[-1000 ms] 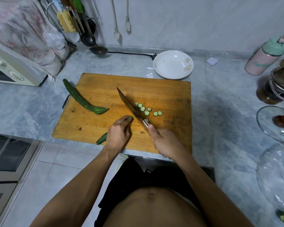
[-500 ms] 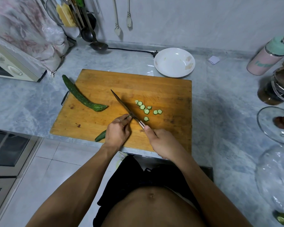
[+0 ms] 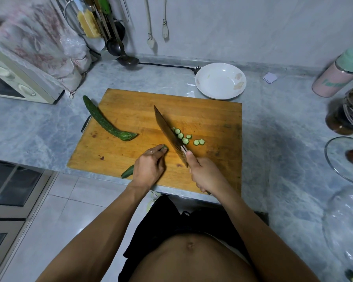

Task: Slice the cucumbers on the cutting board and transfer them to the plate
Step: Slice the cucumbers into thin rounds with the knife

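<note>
Barely started: few slices (image 3: 185, 139) cut, left hand (image 3: 149, 169) pinning cucumber (image 3: 127, 171), right hand (image 3: 206, 176) gripping knife (image 3: 167, 133), plate (image 3: 220, 81) empty, second cucumber (image 3: 106, 122) untouched.

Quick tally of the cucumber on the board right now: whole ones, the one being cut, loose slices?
Whole cucumber: 1
Cucumber being cut, held by left hand: 1
Loose slices right of the knife: about 6, some overlap
Total: about 8
</note>
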The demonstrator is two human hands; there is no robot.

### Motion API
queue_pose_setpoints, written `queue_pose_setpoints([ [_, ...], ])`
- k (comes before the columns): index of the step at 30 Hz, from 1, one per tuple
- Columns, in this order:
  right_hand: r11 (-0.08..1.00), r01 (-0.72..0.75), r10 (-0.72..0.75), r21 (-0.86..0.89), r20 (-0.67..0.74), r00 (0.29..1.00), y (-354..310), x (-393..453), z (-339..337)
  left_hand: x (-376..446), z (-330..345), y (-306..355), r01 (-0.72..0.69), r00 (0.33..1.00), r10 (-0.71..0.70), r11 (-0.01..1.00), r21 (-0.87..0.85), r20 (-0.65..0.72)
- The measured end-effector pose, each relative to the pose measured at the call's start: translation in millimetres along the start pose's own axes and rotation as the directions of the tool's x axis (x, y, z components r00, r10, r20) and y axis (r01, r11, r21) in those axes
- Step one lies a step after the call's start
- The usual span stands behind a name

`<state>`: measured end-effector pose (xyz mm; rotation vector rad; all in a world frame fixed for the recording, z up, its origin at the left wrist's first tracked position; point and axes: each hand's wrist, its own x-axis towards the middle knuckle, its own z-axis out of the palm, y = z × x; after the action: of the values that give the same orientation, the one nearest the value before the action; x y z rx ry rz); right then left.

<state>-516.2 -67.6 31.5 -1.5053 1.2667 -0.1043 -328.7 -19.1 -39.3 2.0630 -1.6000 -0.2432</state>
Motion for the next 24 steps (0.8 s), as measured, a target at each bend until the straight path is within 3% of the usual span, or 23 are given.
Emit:
queue_pose_setpoints([
  [6,1.000,0.007,-0.009,-0.026,-0.074,0.997,1.5,-0.5,-14.0,0.5,-3.1,4.1,0.016,0.999,-0.017,1.000,-0.007,-0.042],
  [24,0.995,0.080,-0.080,-0.055,0.013,0.997,-0.8,-24.3,-1.6,5.0,3.3,-6.9,-0.080,0.996,0.081,0.995,0.058,-0.023],
])
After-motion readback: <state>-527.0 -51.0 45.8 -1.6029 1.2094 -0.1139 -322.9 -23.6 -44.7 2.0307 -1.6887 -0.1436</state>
